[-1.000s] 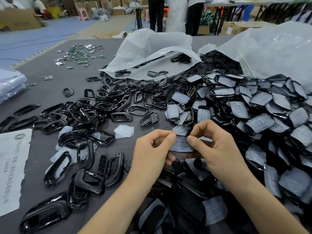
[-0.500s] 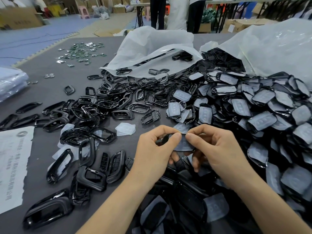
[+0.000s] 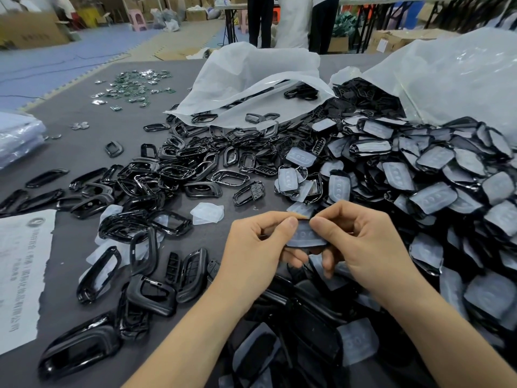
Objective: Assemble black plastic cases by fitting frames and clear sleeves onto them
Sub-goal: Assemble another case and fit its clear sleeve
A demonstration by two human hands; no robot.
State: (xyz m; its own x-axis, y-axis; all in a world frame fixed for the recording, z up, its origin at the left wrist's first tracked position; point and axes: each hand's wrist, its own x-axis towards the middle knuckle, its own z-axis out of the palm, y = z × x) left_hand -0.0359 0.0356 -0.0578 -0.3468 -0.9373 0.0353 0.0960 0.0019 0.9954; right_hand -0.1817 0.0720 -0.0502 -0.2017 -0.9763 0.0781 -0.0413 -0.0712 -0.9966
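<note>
Sleeve-fitting looks to be the step. The left hand (image 3: pixel 251 247) and right hand (image 3: pixel 363 247) each pinch one clear sleeve (image 3: pixel 305 236) between thumb and forefinger, at centre above the table (image 3: pixel 84 135). I cannot tell whether a case sits inside it. Next, I'd judge, it needs stretching squarely over a black piece. Loose frames (image 3: pixel 173 175) crowd ten o'clock and sleeved cases (image 3: pixel 433 197) three o'clock; bare surface shows mostly toward eleven.

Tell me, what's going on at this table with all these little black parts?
A person pinches one clear soft sleeve with raised buttons between the left hand and right hand, above the grey table. Loose glossy black frames lie scattered to the left. A big heap of sleeved black cases spills from a white plastic bag on the right.
</note>
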